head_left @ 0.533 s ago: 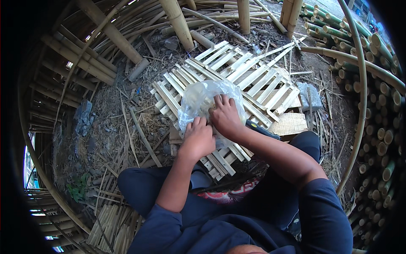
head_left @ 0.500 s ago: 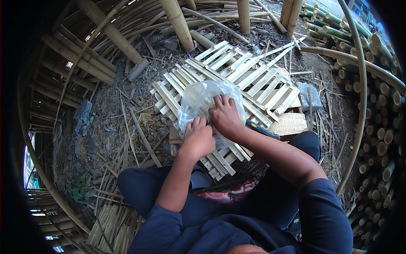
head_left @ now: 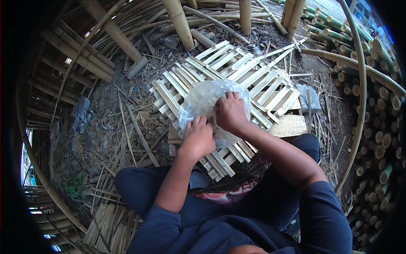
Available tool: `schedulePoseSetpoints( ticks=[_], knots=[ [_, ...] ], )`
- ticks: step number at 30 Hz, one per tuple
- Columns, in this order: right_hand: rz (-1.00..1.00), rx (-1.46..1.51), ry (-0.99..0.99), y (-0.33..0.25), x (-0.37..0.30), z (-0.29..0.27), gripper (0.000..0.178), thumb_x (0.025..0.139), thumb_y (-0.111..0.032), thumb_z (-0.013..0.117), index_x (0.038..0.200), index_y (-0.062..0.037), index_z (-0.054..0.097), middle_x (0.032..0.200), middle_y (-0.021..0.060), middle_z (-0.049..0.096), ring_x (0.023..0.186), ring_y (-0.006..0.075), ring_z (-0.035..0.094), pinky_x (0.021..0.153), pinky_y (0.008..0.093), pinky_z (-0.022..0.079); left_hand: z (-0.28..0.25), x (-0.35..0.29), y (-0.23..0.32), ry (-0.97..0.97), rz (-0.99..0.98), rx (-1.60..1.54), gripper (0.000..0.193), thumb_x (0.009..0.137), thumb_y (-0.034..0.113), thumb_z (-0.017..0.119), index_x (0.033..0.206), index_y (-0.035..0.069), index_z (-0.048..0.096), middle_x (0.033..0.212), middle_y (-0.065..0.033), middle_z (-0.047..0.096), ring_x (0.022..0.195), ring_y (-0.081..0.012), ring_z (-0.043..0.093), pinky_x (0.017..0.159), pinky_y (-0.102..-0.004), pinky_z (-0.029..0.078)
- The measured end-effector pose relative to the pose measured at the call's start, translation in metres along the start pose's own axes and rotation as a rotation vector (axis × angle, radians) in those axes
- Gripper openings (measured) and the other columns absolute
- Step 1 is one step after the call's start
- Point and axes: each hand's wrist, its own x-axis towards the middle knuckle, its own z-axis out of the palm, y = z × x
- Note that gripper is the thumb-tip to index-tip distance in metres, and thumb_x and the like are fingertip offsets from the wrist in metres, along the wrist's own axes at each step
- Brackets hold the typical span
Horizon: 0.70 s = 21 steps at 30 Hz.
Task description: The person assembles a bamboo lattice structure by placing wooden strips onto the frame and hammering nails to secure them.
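Fingers (head_left: 196, 121) of both hands curl on the clear plastic bag (head_left: 195, 96); whether they pinch or merely press it cannot be told. Largest, the slatted frame (head_left: 248, 70) spreads beyond the hands; any loose slats could shift under leaning weight. Next, the bag lies on the frame's near half; dragging thin film across slat edges could tear it. Smallest, the left hand (head_left: 198, 139) and right hand (head_left: 231, 114), side by side: uneven pulling could let the bag slip.
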Motion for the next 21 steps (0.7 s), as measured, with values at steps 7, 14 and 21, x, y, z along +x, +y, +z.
schedulePoseSetpoints(
  ticks=[7,14,21],
  knots=[
    [0.073,0.302,-0.025,0.019,0.017,-0.02,0.024,0.091,-0.02,0.074,0.096,0.0033,0.076,0.102,0.025,0.071,0.1,0.0415,0.068,0.088,0.0498,0.054,0.004,-0.002,-0.001,0.019,-0.003,-0.011,0.049,0.09,0.02,0.069,0.135,0.003,0.06,0.122,-0.0166,0.058,0.127,-0.0348,0.051,0.109,-0.0483,0.04],
    [0.142,0.513,-0.055,0.033,0.022,-0.031,0.029,0.098,-0.025,0.071,0.104,0.0036,0.074,0.096,0.0248,0.074,0.09,0.0387,0.073,0.081,0.045,0.055,-0.036,0.007,0.024,0.296,-0.347,0.122,0.096,0.08,0.036,0.085,0.157,0.009,0.034,0.146,-0.0243,0.049,0.146,-0.038,0.041,0.112,-0.0491,0.042],
    [-0.006,0.81,-0.139,0.032,0.02,-0.044,0.02,0.107,-0.015,0.062,0.109,0.0049,0.064,0.102,0.0105,0.072,0.099,0.0159,0.069,0.087,0.0347,0.056,-0.019,0.02,-0.023,0.157,-0.342,-0.306,0.077,0.084,0.024,0.082,0.151,0.005,0.048,0.132,-0.0258,0.064,0.122,-0.0449,0.064,0.102,-0.0515,0.052]
  ],
)
